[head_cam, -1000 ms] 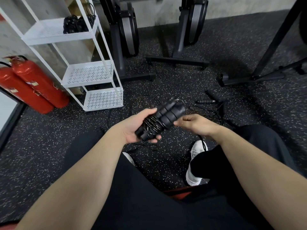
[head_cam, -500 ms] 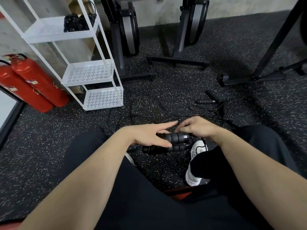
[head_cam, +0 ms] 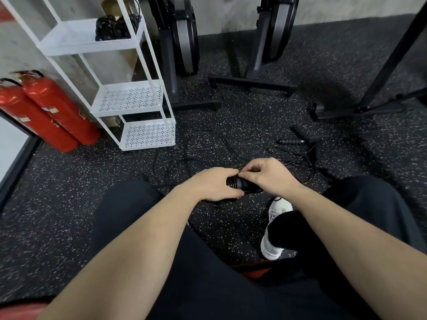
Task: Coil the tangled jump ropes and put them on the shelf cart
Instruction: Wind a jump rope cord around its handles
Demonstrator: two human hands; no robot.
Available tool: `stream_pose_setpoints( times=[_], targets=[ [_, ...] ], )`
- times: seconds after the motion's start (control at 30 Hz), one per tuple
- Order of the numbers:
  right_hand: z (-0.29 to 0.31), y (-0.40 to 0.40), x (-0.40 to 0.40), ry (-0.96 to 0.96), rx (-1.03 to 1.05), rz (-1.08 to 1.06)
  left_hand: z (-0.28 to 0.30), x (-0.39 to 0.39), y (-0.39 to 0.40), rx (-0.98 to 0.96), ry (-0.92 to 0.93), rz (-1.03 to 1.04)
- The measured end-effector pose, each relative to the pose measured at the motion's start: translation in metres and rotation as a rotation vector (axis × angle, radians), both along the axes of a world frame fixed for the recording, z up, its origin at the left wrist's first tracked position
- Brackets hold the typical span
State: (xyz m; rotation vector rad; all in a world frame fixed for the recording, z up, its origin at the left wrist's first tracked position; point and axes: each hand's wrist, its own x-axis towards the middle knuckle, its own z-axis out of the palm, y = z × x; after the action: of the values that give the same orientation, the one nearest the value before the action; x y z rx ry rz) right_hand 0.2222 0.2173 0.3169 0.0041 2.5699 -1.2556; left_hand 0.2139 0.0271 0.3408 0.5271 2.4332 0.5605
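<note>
Rope wrap in progress, low over the floor

Bundle [head_cam: 240, 184] of two black handles with cord wound round sits between both hands, near centre, above the speckled floor [head_cam: 69, 204]. Left hand [head_cam: 213, 184] curls round the left end; right hand [head_cam: 269, 174] pinches the thin cord at the top with thumb and fingers [head_cam: 250, 169] pressed together. Loose cord [head_cam: 208, 144] trails on the floor toward the shelf cart [head_cam: 147, 132], far left. More handles [head_cam: 291, 141] and tangled rope lie far right. My read: keep tension on each turn, lay turns side by side, tuck the tail under so it can't unwind. Coiled ropes [head_cam: 115, 27] already sit on the cart's top shelf.
</note>
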Motion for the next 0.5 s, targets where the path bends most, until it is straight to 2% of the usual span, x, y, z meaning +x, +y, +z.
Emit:
stream_pose_setpoints(
  times=[0.1,0.23,0.37,0.5],
  targets=[
    [-0.005,0.0,0.0,0.058,-0.049,0.001,-0.009,-0.004,-0.001,0.065,0.057,0.095],
    [-0.001,-0.003,0.001,0.056,-0.066,-0.011,-0.015,-0.006,0.001,0.04,0.107,0.178],
    [0.0,-0.001,0.002,-0.057,0.024,-0.028,-0.02,-0.008,0.001,-0.027,0.149,0.299],
    [0.008,-0.001,0.004,-0.134,-0.073,-0.011,-0.021,-0.009,-0.001,-0.008,0.111,0.388]
  ],
)
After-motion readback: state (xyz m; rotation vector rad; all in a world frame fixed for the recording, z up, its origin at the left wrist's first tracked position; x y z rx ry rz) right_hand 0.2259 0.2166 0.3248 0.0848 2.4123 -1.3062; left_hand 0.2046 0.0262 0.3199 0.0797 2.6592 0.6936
